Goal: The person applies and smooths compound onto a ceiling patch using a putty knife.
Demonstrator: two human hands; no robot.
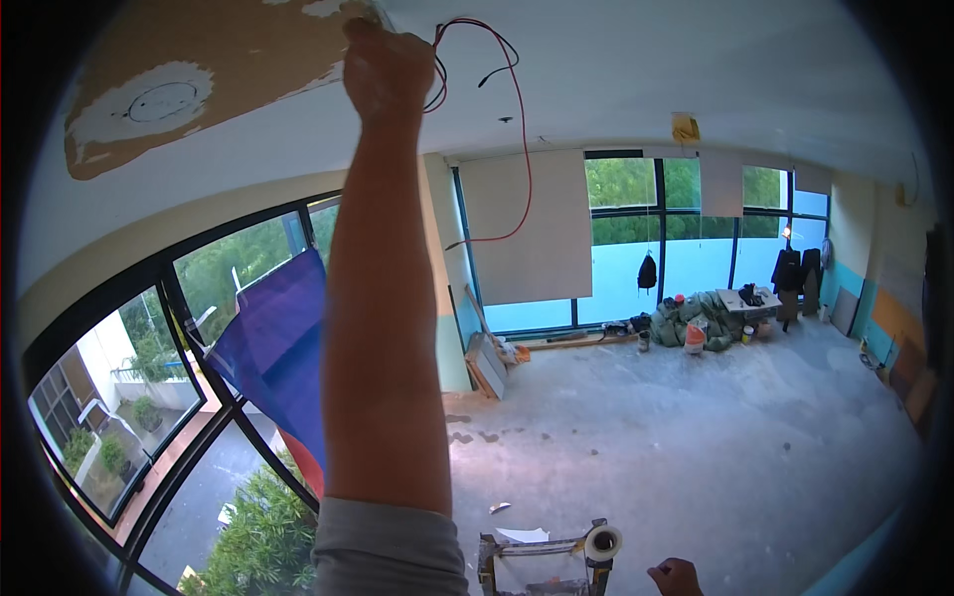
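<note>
Reach straight overhead with curled left hand, apparently to meet brown ceiling patch; curled right hand low near pale roll; any grip impossible to tell.

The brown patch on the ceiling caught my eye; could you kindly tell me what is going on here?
A person's left hand is raised to the right end of the brown patch on the ceiling; whether it holds something there is unclear. Red and black wires hang beside it. The right hand is low, near a frame bearing a pale roll.
</note>
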